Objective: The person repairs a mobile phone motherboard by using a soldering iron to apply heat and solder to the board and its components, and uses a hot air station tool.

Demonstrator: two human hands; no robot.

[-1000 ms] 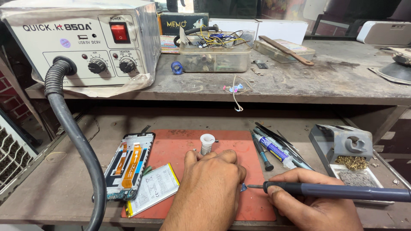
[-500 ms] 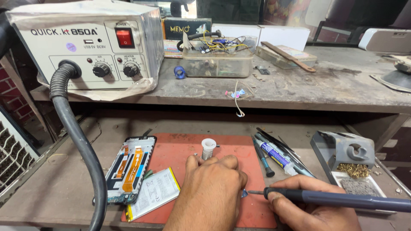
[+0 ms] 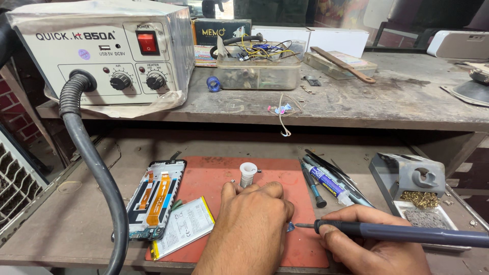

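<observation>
Our right hand (image 3: 377, 249) is clamped on the soldering iron (image 3: 402, 233), its tip meeting the small part (image 3: 290, 227) our curled left hand (image 3: 252, 221) pins on the red mat (image 3: 214, 175); we should keep both braced.

Mat (image 3: 214, 175) red-orange. Soldering iron (image 3: 407, 234) dark blue handle. Phone frame (image 3: 155, 198) black, orange ribbon cables. Battery (image 3: 184, 226) white-silver. Hot-air station (image 3: 102, 51) beige, red switch, black hose (image 3: 97, 168). Small bottle (image 3: 248, 174) white.
</observation>
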